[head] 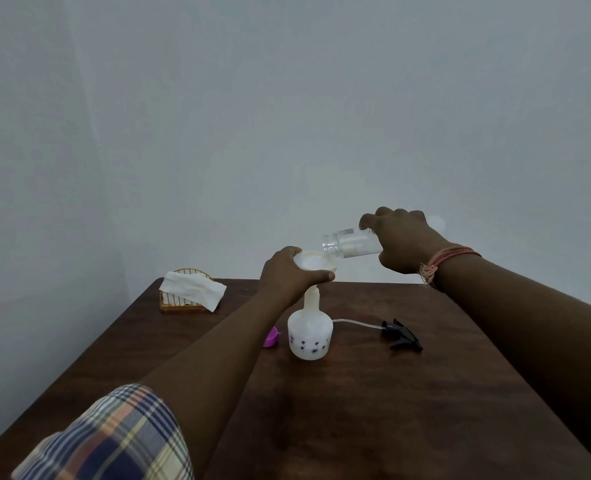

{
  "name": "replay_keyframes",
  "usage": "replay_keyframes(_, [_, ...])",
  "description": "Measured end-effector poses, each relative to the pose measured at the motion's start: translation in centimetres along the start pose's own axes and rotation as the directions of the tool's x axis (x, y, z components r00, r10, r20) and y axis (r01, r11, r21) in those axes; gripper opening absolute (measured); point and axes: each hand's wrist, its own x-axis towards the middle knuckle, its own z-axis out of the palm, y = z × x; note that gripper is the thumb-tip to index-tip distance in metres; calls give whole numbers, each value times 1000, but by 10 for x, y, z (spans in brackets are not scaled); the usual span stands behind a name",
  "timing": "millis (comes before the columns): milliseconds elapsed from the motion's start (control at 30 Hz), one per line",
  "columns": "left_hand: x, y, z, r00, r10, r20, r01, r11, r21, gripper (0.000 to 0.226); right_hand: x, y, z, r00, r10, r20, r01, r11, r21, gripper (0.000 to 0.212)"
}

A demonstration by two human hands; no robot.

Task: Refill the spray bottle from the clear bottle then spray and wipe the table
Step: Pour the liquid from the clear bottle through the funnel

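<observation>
The spray bottle (310,336) stands mid-table; above its neck the left hand (287,275) grips the funnel (313,263); the right hand (403,242) grasps the tilted clear bottle (351,244) just beside the funnel's rim; better to pour slowly, keeping the funnel level.

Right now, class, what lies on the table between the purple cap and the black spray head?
The white spray bottle stands between purple cap and black spray head; head view.

I see the left hand (289,271) gripping a white funnel (313,263) seated in the spray bottle (310,332) neck, mid-table (356,410). My right hand (403,242) holds the clear bottle (351,244) tipped sideways, mouth over the funnel. The black spray head (402,336) lies right of the bottle, a cloth (193,289) far left.
</observation>
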Motion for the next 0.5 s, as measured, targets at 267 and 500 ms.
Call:
replay_keyframes(267, [0,2,-2,1000,10,1,-10,1000,-9,81,4,0,-1,999,-29,-40,29,1000,-12,61])
replay_keyframes(500, [-4,5,-4,1000,4,11,-4,1000,-2,74,6,-4,1,982,-125,-138,106,984,-143,59])
